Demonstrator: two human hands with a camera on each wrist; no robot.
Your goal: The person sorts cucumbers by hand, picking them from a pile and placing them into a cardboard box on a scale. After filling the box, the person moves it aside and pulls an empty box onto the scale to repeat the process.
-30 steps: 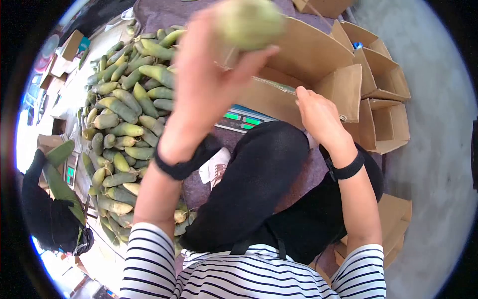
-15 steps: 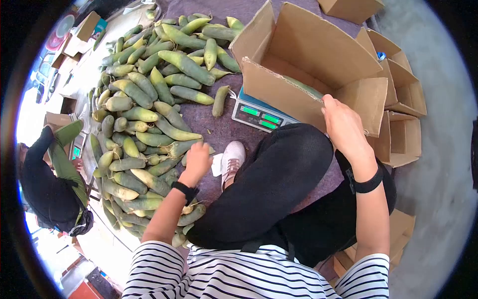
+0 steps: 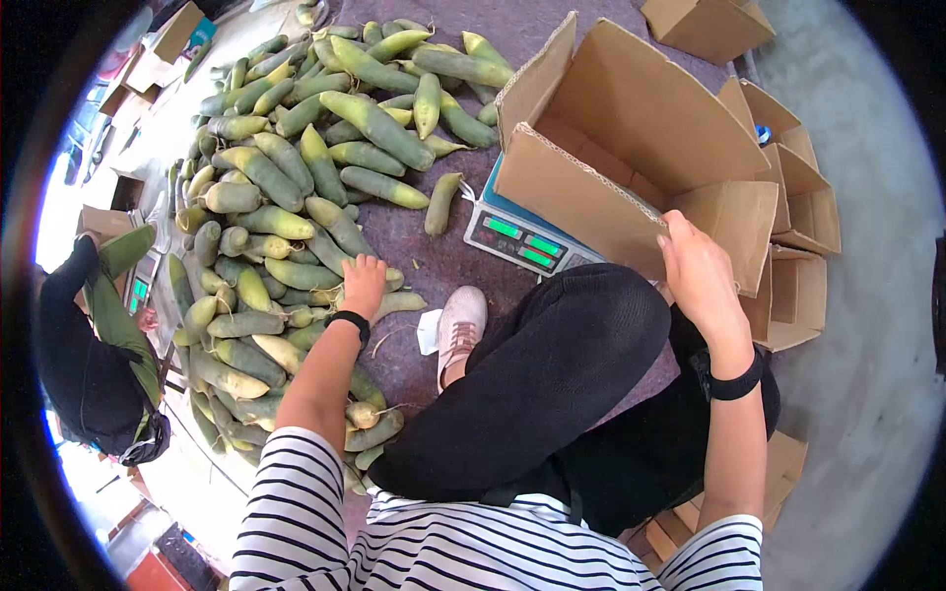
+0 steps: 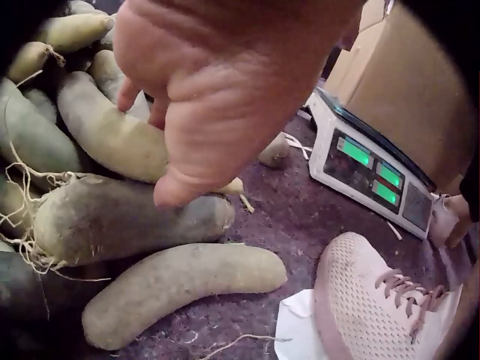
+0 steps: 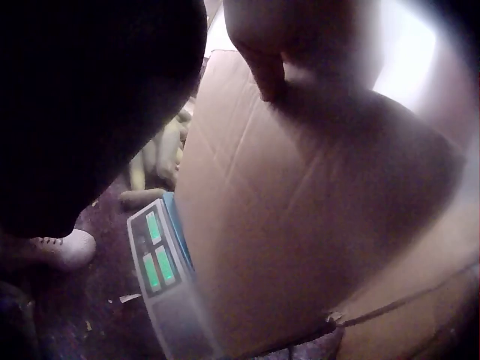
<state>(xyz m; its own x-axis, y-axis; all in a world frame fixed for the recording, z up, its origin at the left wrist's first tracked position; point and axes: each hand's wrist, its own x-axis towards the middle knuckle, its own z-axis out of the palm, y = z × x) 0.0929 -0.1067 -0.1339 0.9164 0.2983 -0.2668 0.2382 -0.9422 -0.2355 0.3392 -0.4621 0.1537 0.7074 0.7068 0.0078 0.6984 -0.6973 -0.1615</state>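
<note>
My left hand reaches down over a heap of green radishes, fingers spread at the heap's right edge. In the left wrist view, its thumb and fingers straddle a pale green radish, with no closed grip showing; a darker radish with stringy roots lies just below the thumb. My right hand grips the near rim of an open cardboard box. The right wrist view shows the thumb against the box's outer wall. Under the box is a digital scale with green displays.
More open boxes stand at the right, another box at the back. My shoe and bent knee are between heap and box. A single radish lies beside the scale. At the far left sits another person.
One second ago my left hand was raised near the box with a blurred round green thing; then it was empty over the heap, and now its fingers spread over radishes. My right hand stays at the box rim.
</note>
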